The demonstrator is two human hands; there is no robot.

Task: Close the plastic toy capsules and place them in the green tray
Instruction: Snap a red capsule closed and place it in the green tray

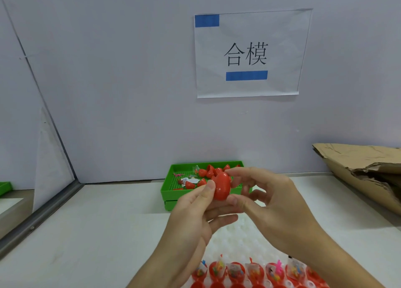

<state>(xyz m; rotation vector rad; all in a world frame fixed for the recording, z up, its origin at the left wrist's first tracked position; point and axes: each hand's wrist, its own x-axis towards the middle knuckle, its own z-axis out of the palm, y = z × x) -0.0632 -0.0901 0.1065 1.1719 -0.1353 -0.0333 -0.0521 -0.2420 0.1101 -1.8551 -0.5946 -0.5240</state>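
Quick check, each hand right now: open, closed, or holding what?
Left hand: holding the red capsule, thumb on its side.
Right hand: pinching the same capsule.

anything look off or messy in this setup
Two things. The green tray holds not only red capsule pieces but loose small toys and packets lying among them, as if spilled out. At the right, a cardboard box lies torn and crumpled. The red capsule held in both hands looks fine.
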